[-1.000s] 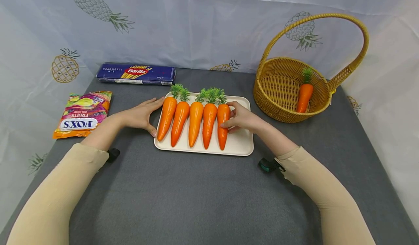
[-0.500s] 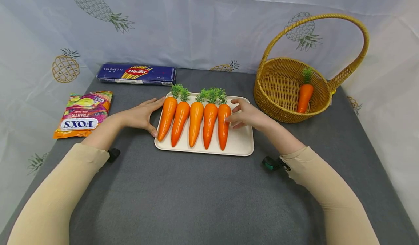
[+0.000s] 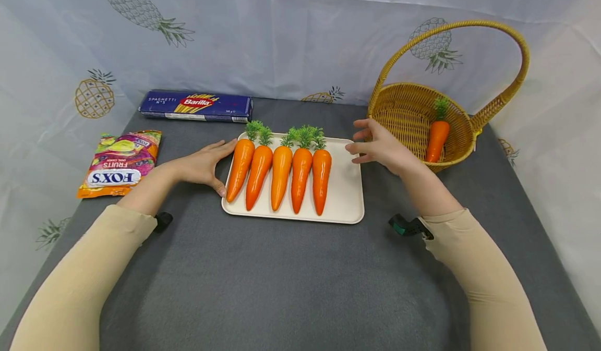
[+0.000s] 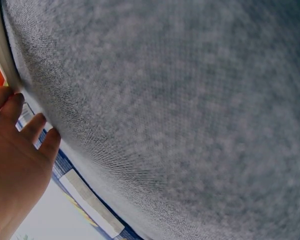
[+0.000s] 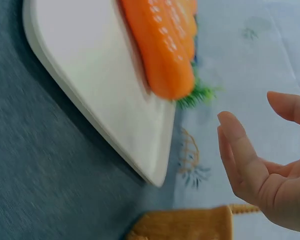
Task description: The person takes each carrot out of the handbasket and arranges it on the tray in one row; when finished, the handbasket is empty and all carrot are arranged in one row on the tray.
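Observation:
Several orange carrots with green tops lie side by side on a cream tray (image 3: 345, 200); the rightmost carrot (image 3: 321, 181) has bare tray to its right. My left hand (image 3: 199, 166) touches the tray's left edge with spread fingers, thumb near the front corner. Above the tray's right edge hovers my right hand (image 3: 382, 145), fingers loosely bent and holding nothing. In the right wrist view that hand (image 5: 270, 170) is apart from both tray and carrots. One more carrot (image 3: 437, 140) leans inside the wicker basket (image 3: 399, 119), whose left front side my right hand partly hides.
A blue spaghetti box (image 3: 194, 106) lies at the back left against the hanging cloth. Left of my left forearm is a candy bag (image 3: 119, 163). The basket's tall handle (image 3: 469, 23) arches over the back right. Grey cloth (image 3: 281, 283) covers the table.
My right hand has let go of the rightmost carrot and moved right, toward the basket. The carrot stays on the tray. My left hand has not moved.

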`<move>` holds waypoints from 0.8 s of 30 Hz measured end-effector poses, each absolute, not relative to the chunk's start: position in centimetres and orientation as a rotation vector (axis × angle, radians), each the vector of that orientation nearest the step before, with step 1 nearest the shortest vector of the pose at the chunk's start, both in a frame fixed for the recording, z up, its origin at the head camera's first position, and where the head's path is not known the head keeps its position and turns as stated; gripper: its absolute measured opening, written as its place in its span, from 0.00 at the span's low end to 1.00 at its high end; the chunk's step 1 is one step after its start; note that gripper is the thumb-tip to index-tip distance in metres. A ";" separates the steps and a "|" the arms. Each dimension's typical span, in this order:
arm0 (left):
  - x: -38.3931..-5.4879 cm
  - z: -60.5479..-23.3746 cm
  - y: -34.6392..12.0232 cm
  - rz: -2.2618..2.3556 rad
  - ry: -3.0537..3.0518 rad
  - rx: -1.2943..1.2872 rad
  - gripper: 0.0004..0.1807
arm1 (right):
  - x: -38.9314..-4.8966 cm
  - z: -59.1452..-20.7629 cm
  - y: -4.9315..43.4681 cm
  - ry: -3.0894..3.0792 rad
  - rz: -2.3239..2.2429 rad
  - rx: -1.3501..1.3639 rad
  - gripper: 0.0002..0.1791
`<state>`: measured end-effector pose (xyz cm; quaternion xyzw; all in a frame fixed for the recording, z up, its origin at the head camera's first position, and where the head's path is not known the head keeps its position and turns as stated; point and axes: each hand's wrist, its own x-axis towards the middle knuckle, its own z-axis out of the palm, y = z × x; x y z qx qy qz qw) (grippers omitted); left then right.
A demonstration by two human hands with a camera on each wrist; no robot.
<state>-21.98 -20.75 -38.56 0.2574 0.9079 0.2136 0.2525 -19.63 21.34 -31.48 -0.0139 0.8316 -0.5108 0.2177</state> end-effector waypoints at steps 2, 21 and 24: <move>-22.0 -38.5 -20.8 0.580 2.470 0.700 0.74 | -19.7 -31.0 22.1 2.325 -1.439 -0.026 0.41; -22.0 -38.8 -20.8 0.579 2.471 0.709 0.75 | -20.2 -27.4 28.9 2.243 -1.825 0.068 0.40; -22.0 -38.8 -20.8 0.584 2.469 0.707 0.75 | -20.4 -27.4 29.8 2.222 -1.861 0.091 0.40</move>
